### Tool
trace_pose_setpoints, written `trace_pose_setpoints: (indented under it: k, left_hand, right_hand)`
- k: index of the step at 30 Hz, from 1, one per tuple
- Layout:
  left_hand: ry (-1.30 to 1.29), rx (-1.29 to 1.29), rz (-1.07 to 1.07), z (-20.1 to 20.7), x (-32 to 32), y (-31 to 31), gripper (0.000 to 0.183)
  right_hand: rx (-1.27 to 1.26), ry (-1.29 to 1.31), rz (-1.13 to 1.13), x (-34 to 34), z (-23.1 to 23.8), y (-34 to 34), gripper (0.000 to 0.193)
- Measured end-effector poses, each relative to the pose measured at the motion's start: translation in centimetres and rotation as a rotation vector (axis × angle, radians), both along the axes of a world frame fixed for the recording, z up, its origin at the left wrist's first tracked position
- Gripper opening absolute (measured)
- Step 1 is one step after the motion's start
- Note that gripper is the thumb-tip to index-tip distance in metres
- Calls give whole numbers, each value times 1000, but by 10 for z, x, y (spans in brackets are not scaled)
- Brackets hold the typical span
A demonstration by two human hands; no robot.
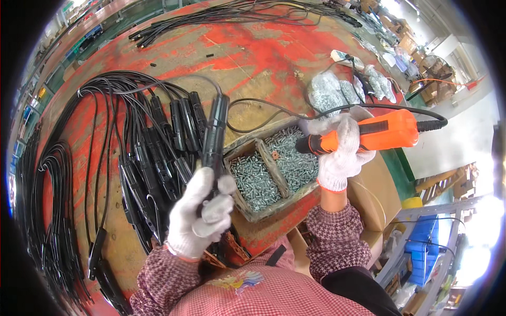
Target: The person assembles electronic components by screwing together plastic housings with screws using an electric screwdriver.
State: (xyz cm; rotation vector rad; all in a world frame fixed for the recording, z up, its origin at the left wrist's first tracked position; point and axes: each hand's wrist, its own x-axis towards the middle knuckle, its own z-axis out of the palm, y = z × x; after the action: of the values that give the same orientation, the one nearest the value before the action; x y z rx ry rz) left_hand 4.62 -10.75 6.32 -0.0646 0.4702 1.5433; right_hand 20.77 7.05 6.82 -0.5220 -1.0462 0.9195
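In a white glove, my left hand (203, 208) grips a black cylindrical cable handle (215, 131), which stands nearly upright with a thin cable running from its top to the left. My right hand (342, 150), gloved too, is wrapped round an orange electric screwdriver (387, 131) with a black nose pointing left and a black cord at its back end. Below and between the hands is a two-part wooden box (246, 211) full of small silver screws (258, 184). The screwdriver's nose hangs over the box's right compartment. Directly left of my left hand lie several similar black handles (150, 163).
Another bundle of black cables (52, 174) spreads along the table's left side, with more cables (232, 16) at the far edge. Clear bags of small parts (327, 92) lie at the back right. A cardboard box (374, 195) and a blue bin (423, 247) stand right of the red worn table (253, 58).
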Motion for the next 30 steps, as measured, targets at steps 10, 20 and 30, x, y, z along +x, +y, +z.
trace_pose_setpoints:
  k: [10,20,30]
  left_hand:
    - [589,-356,-242,-28,48,30,36]
    - [588,-313,-265,-29,40,27,48]
    - [551,-196,-249,-41,39,21,48]
  right_hand:
    - [2,-228,-33,0,-35,10,35]
    - [128,-64,205,5,10,-15,38]
    - [10,107,454,4,67,-51,38]
